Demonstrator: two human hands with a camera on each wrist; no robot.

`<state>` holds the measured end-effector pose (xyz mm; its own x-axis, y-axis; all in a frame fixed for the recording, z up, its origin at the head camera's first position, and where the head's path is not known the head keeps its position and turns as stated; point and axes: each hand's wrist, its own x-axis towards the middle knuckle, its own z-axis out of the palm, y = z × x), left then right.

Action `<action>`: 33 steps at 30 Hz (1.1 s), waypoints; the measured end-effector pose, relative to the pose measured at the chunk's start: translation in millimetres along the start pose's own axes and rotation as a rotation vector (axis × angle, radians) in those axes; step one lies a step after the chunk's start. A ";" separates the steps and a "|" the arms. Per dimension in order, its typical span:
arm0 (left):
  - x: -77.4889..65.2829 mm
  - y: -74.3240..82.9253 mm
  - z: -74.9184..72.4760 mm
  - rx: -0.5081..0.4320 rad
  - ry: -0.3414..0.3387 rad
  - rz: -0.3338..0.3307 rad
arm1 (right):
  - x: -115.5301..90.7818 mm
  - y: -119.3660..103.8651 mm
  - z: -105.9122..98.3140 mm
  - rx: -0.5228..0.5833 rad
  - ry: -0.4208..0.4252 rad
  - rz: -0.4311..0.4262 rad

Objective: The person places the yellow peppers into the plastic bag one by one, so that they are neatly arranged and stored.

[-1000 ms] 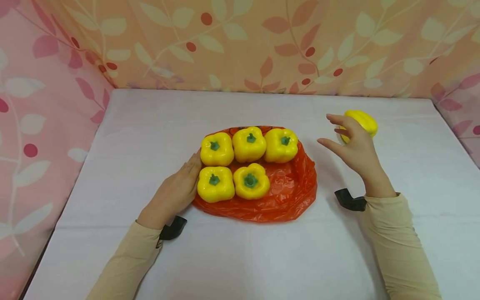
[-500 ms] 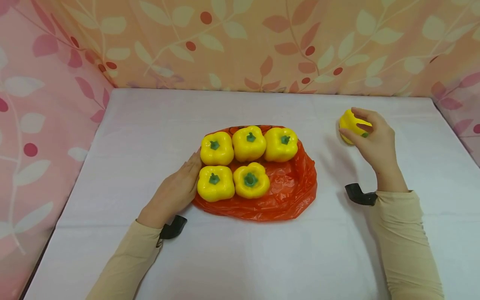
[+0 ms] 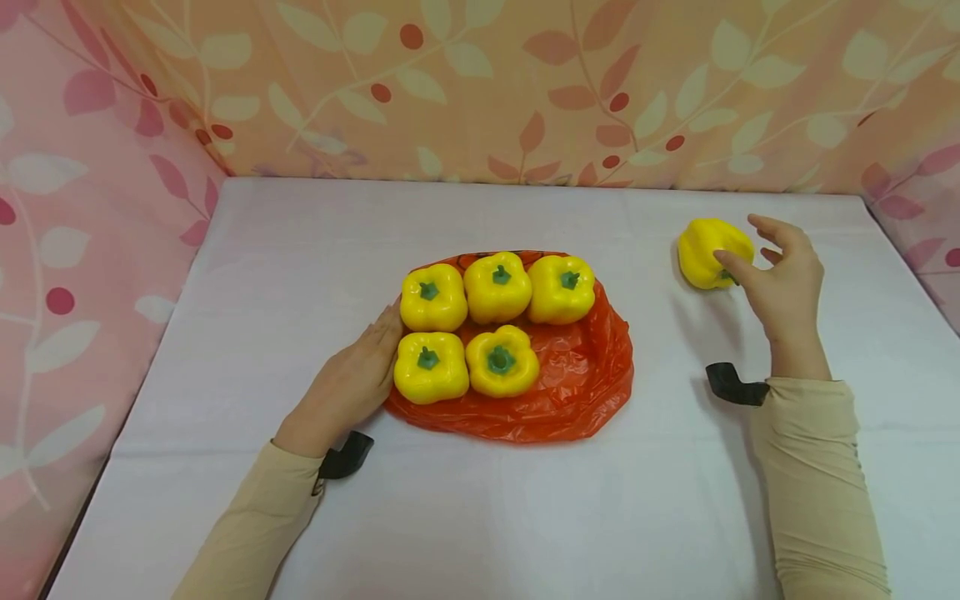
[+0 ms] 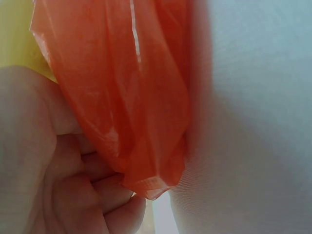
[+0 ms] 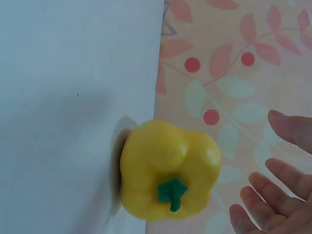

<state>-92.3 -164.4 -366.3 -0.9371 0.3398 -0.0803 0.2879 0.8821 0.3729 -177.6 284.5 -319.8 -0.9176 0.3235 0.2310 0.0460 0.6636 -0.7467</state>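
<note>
A red plastic bag (image 3: 573, 379) lies in the middle of the table, its rim folded around several yellow bell peppers with green stems, among them a front-left pepper (image 3: 432, 383) and a back-right pepper (image 3: 564, 304). My left hand (image 3: 348, 387) rests along the bag's left side, fingers extended; the left wrist view has its fingers (image 4: 80, 195) against the red plastic. At the back right, a lone bell pepper (image 3: 700, 250) lies on its side on the table. My right hand (image 3: 789, 287) hovers to its right with fingers spread, and the right wrist view has it apart from the pepper (image 5: 165, 168).
White cloth covers the table (image 3: 480, 517). Flowered curtains (image 3: 480, 100) stand along its back and left edges. A black wrist mount (image 3: 347, 456) sits below my left hand, and another black mount (image 3: 735, 385) by my right cuff.
My right hand has moved rightward, from the left of the lone pepper, across it, to its right side. The left hand, bag and peppers have stayed in place.
</note>
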 end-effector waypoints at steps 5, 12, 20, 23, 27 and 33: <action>-0.1 0.1 0.1 -0.010 -0.009 -0.012 | 2.9 7.0 -1.8 -0.050 -0.054 0.031; -1.1 0.3 -0.8 -0.006 -0.015 -0.014 | 6.5 16.5 0.2 -0.077 -0.148 0.072; -0.1 0.8 -1.0 0.001 -0.006 -0.004 | 8.5 28.2 1.8 -0.071 -0.180 0.103; -0.2 1.1 -1.0 0.001 -0.008 -0.004 | 9.5 32.8 3.2 -0.067 -0.204 0.127; -0.3 1.4 -0.9 -0.003 -0.011 -0.011 | 10.4 36.5 5.1 -0.072 -0.244 0.172; -0.6 1.6 -1.2 -0.018 -0.008 -0.015 | 10.8 41.2 6.7 -0.100 -0.306 0.217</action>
<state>-91.5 -163.5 -364.5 -0.9398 0.3288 -0.0931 0.2699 0.8814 0.3878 -188.2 310.8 -352.3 -0.9569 0.2578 -0.1335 0.2765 0.6693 -0.6896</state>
